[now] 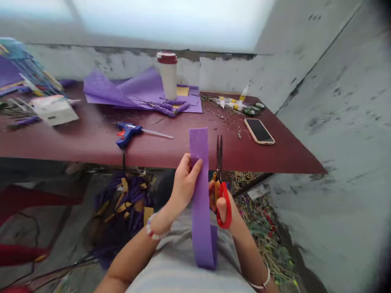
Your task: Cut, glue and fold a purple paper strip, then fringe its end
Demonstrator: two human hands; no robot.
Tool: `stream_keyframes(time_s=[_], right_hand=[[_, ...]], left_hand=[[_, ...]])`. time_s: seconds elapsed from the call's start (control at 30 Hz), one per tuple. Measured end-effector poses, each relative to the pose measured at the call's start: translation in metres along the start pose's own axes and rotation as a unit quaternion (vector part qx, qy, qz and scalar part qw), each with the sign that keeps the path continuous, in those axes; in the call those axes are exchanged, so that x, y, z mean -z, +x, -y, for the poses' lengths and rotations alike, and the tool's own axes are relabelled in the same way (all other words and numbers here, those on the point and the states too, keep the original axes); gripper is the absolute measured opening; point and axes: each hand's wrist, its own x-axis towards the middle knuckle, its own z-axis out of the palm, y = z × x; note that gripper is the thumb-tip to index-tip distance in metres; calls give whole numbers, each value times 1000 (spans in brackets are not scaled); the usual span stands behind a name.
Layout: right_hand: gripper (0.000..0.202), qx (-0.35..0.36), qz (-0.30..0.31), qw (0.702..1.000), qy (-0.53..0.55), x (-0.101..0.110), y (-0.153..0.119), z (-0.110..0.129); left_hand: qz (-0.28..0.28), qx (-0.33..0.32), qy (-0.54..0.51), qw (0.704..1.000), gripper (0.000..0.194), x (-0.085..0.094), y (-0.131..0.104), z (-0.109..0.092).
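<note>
A long strip of purple paper (200, 195) hangs upright in front of me, its lower end curling up near my lap. My left hand (186, 179) pinches it along the left edge, thumb on the near face. To the right of the strip, my right hand (227, 207) grips red-handled scissors (224, 203), with thumb and fingers in the loops. The scissors' dark blades point up and look nearly closed, apart from the paper. Some of my right fingers are hidden behind the handles and the strip.
On the dark red table (214, 158) lie a blue glue gun (128, 132), a phone (259, 131), purple sheets (122, 91) and purple wrapped stems (171, 108). A lidded cup (169, 77) stands at the back. Scraps (125, 203) and dry stems (269, 236) cover the floor below.
</note>
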Motion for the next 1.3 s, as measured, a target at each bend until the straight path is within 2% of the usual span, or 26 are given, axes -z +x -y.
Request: stream_keyframes(time_s=[0.27, 0.43, 0.63, 1.07, 1.3], right_hand=[[75, -1, 66, 997, -47, -5, -16, 3], [75, 34, 16, 992, -121, -9, -20, 1], [79, 38, 12, 983, -178, -11, -20, 6], [73, 16, -20, 983, -182, -19, -24, -1], [76, -7, -35, 979, -202, -24, -21, 5]], left_hand=[[-29, -24, 47, 998, 14, 4, 3, 5], [-55, -43, 89, 994, 13, 5, 3, 9], [-67, -56, 113, 990, 14, 4, 3, 9], [-64, -57, 119, 989, 13, 3, 0, 9], [-62, -57, 115, 990, 14, 3, 1, 8]])
